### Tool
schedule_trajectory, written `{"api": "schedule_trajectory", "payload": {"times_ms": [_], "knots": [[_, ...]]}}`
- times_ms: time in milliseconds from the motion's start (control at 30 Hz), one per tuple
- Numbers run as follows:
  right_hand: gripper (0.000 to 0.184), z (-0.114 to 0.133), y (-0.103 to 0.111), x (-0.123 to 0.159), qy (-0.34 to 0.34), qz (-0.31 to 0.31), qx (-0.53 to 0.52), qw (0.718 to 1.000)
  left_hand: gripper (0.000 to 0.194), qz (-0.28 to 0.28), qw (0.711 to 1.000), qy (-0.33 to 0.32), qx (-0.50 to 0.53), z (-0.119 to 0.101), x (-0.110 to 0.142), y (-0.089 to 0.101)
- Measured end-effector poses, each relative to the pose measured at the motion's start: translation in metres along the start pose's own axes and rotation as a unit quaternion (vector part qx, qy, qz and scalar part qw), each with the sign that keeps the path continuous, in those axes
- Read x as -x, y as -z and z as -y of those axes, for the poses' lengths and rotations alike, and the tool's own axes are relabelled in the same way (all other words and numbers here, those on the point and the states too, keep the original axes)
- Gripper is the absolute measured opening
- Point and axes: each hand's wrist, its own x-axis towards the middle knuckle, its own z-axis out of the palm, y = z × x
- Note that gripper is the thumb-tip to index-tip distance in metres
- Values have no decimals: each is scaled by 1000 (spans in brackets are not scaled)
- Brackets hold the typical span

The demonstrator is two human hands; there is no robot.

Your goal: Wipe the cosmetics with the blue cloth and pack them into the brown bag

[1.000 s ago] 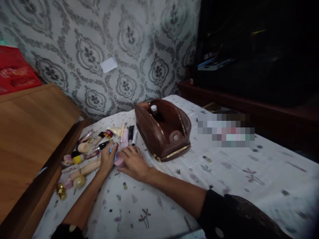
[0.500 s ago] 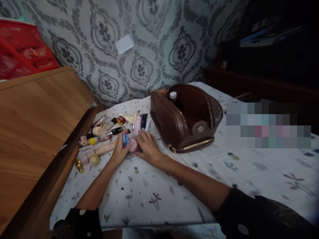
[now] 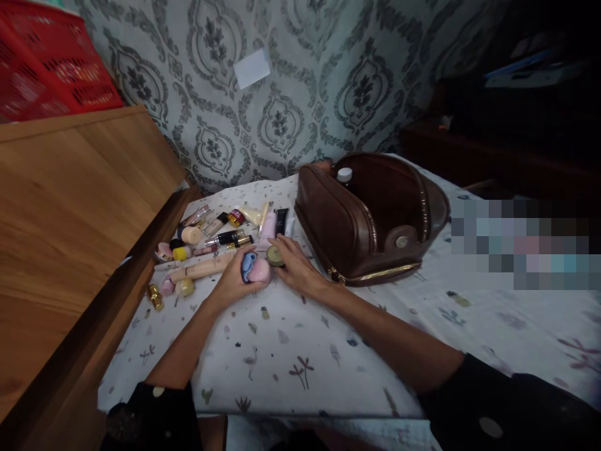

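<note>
My left hand is closed around a pink rounded item and a crumpled-looking blue item; their exact kind is unclear. Just to the right, my right hand has its fingers on a small round olive-green jar. Behind my hands lie a pale pink tube and a black tube. A long peach-coloured tube stretches left from beside my left hand. The brown toiletry bag stands unzipped to the right, with a white-capped bottle inside.
Several cosmetics lie at the left, among them a yellow-capped item and a gold item. A wooden panel borders the printed white cloth on the left. A red basket stands above it. Patterned fabric hangs behind.
My right hand has drawn away from the pink item, and the olive-green jar now shows at its fingers. My left hand keeps the pink and blue items. The view has shifted slightly.
</note>
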Motion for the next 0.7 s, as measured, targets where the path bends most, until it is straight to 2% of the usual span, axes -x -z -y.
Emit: {"api": "schedule_trajectory", "payload": {"times_ms": [100, 167, 233, 433, 600, 700], "knots": [[55, 19, 8, 4, 28, -32, 55, 998, 90, 24, 999, 12, 42, 0, 5, 4], [41, 32, 13, 9, 37, -51, 69, 996, 85, 40, 998, 17, 55, -2, 6, 6], [32, 41, 15, 15, 19, -50, 68, 996, 78, 55, 997, 23, 59, -4, 6, 8], [42, 41, 9, 28, -62, 53, 1, 997, 73, 72, 992, 29, 103, -6, 5, 11], [42, 38, 9, 29, -113, 66, -91, 987, 70, 93, 987, 33, 128, -11, 7, 11], [41, 36, 10, 29, -131, 67, -152, 977, 71, 85, 988, 49, 120, -16, 8, 9]]}}
